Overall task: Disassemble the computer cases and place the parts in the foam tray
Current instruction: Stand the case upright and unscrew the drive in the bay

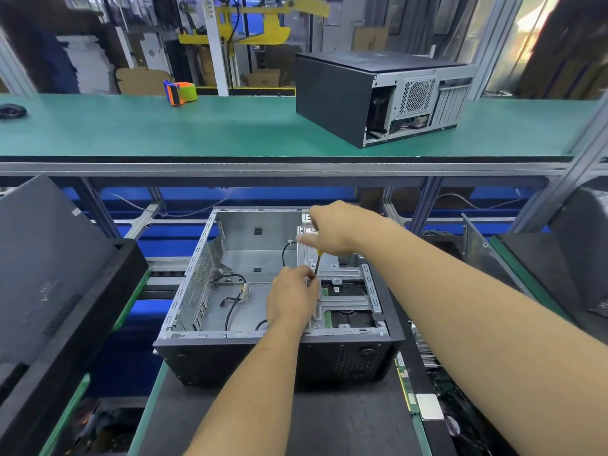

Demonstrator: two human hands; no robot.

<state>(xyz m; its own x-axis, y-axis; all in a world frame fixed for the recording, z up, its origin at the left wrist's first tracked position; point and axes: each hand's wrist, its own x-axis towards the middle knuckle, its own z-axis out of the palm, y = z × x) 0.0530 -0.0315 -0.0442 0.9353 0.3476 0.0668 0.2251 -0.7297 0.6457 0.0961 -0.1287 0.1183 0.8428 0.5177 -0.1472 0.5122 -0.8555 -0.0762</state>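
The open computer case (273, 297) lies on its side on the dark worktop (329, 419) before you, long axis running left to right, opening upward. A second case (371, 97) sits on the green shelf (164, 130). Your right hand (335, 230) grips a screwdriver (316, 264), tip down; your left hand (291, 299) pinches its tip at the drive cage (342, 291).

Both forearms reach forward — the right hand (332, 230) raised with fingers curled, the left hand (291, 296) pinching below it.
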